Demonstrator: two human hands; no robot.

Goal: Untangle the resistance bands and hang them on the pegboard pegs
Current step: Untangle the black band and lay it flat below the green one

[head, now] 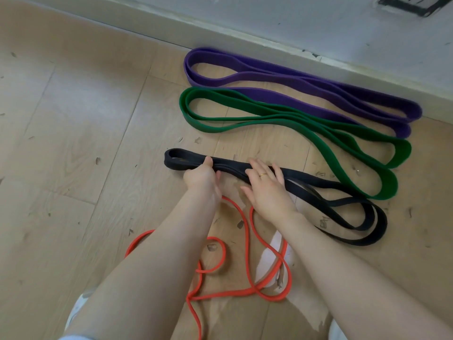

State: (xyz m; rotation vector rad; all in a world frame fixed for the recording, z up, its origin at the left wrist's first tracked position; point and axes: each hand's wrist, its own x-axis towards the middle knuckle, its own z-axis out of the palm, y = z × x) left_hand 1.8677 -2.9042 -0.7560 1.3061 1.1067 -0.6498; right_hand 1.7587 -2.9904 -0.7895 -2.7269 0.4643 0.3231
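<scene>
Several resistance bands lie on the wooden floor. A purple band [294,79] lies folded nearest the wall, and a green band [282,119] lies folded in front of it. A black band [343,192] lies closer to me, folded double. My left hand [202,176] grips the black band near its left end, thumb over the top. My right hand [267,187] rests flat on the black band with straight fingers and wears a ring. A thin orange band [247,241] lies in tangled loops under my forearms. No pegboard is in view.
A white wall with a skirting board [269,42] runs along the back. A dark-framed fitting [411,3] sits on the wall at the top right. The wooden floor [73,143] stretches to the left. Pale shoes show near the bottom edge.
</scene>
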